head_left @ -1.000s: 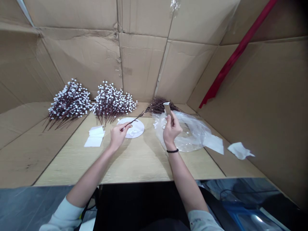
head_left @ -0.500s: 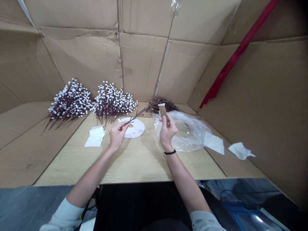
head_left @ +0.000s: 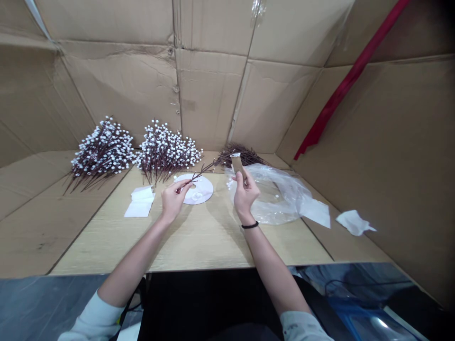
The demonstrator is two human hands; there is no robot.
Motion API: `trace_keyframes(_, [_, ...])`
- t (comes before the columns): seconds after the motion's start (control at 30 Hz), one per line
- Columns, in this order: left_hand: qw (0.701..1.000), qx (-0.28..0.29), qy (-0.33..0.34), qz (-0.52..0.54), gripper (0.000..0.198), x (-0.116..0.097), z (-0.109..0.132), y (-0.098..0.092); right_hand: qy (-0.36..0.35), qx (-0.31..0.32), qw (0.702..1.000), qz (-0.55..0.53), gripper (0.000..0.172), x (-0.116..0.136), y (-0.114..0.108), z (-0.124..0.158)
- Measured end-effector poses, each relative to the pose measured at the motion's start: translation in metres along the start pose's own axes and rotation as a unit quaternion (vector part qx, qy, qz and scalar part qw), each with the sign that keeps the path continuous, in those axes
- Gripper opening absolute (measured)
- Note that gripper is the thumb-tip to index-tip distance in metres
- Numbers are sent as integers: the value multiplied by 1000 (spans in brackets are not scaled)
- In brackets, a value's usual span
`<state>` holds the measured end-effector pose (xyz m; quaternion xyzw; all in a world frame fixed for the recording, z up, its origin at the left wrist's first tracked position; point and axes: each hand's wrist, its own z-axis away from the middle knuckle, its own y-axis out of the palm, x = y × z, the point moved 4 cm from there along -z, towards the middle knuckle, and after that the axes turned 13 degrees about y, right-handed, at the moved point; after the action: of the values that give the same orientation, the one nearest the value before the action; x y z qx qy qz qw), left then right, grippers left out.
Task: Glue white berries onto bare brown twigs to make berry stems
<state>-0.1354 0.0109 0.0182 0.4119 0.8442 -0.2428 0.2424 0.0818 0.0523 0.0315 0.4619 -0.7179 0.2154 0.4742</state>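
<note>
1. The left hand (head_left: pixel 173 201) is mostly closed, its thumb and fingers pinching the lower end of a thin berry twig (head_left: pixel 195 179). The hand is above the middle of the bench (head_left: pixel 199 246), just left of a white disc (head_left: pixel 196 188) with a hole at its centre.
2. The twig slants up and right from that pinch, across the disc and toward the far edge of the bench. It looks light and springy, with thin side shoots that could snap, so the thicker lower stem seems the safest place to hold it.
3. The right hand (head_left: pixel 246 196) is also mostly closed, holding a small tan strip (head_left: pixel 238 165) upright between thumb and fingers. Its top end is white. The strip looks light and fairly stiff, perhaps card, and its narrow sides offer the easiest grip.
4. A clear plastic bag (head_left: pixel 280 199) lies crumpled just beyond the right hand. It looks soft and slippery.
5. Two bunches of white-berried stems (head_left: pixel 103 154) (head_left: pixel 165 151) lie along the far edge toward the left, and a darker bunch of bare twigs (head_left: pixel 241 156) lies behind the right hand. Folded white paper (head_left: pixel 140 201) sits near the left side of the disc.
6. A black wristband (head_left: pixel 250 225) circles the right wrist. Cardboard walls (head_left: pixel 209 94) rise behind the bench.
</note>
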Motion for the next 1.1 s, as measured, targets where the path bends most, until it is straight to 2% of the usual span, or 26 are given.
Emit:
trace_keyframes(0.3, [1000, 10, -7, 13, 24, -3, 0, 0, 4, 24, 999, 29, 40, -1, 3, 3])
trace_keyframes(0.57, [998, 28, -31, 42, 25, -3, 1, 3, -85, 40, 987, 128, 32, 2, 3, 5])
trace_keyframes(0.87, [999, 18, -26, 40, 23, -3, 1, 2, -41, -24, 994, 98, 38, 0, -5, -3])
trace_keyframes(1.1, [999, 19, -22, 36, 24, -1, 1, 1, -44, -25, 995, 86, 38, 1, -6, -3])
